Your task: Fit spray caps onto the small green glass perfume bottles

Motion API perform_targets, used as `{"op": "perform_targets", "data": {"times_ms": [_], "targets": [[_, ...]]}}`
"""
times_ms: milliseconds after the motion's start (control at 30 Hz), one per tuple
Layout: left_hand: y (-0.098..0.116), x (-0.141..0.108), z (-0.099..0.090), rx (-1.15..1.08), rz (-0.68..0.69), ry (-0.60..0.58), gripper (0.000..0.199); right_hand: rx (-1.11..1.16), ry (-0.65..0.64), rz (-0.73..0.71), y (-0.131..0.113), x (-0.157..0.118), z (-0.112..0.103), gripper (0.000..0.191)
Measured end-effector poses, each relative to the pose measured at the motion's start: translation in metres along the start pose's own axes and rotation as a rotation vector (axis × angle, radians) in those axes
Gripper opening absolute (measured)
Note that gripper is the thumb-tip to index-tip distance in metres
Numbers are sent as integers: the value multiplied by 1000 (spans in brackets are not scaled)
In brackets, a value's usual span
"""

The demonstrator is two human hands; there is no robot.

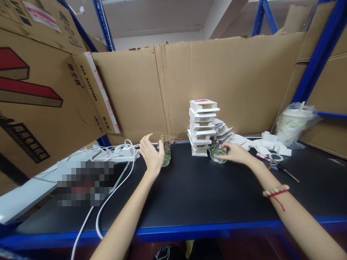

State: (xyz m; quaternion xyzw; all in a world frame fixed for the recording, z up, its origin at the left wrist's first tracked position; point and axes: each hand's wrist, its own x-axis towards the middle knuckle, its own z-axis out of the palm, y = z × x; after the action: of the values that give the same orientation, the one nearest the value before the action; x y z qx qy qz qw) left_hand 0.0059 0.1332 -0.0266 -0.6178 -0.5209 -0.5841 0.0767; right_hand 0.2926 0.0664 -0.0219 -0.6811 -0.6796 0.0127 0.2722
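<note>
My right hand (235, 153) has its thumb and fingers around the side of a rounded clear glass bottle (216, 154), which stands on the black tabletop (189, 195). That bottle is just right of a stack of small white boxes (200, 127) with open flaps. A second glass bottle (167, 156) with a gold-coloured neck stands left of the stack. Beside it is my left hand (152, 154), fingers raised and apart, its thumb in front of the bottle's edge; whether it touches the glass I cannot tell.
Crumpled white paper (267, 143), keys (273, 164) and a bagged drink cup (294, 124) are on the right. At left are a power strip (119, 153), white cables (104, 202) and a blurred-out object (85, 182). A cardboard wall (217, 68) closes the back.
</note>
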Motion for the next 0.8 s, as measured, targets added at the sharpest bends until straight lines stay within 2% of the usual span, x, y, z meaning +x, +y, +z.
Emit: {"op": "perform_targets", "data": {"times_ms": [133, 233, 333, 467, 567, 633, 733, 800], "targets": [[-1, 12, -7, -64, -295, 45, 22, -63, -39, 0, -2, -1, 0, 33], [-1, 16, -8, -76, -434, -91, 16, -7, 13, 22, -2, 0, 1, 31], [2, 13, -5, -92, -404, -214, 20, 71, 58, 14, 1, 2, 3, 32], [7, 5, -2, -75, -337, -272, 22, 153, 62, -21, 5, 4, 3, 37], [7, 4, -1, -123, -341, -259, 18, 214, 86, -22, 5, 3, -2, 43], [5, 5, -1, -193, -367, -220, 12, 240, 161, 14, 3, 1, -6, 45], [1, 7, 0, -309, -448, -184, 6, 243, 265, 90, -1, -1, -13, 47], [-1, 8, 1, -366, -519, -189, 5, 213, 284, 107, -3, -2, -14, 46]]}}
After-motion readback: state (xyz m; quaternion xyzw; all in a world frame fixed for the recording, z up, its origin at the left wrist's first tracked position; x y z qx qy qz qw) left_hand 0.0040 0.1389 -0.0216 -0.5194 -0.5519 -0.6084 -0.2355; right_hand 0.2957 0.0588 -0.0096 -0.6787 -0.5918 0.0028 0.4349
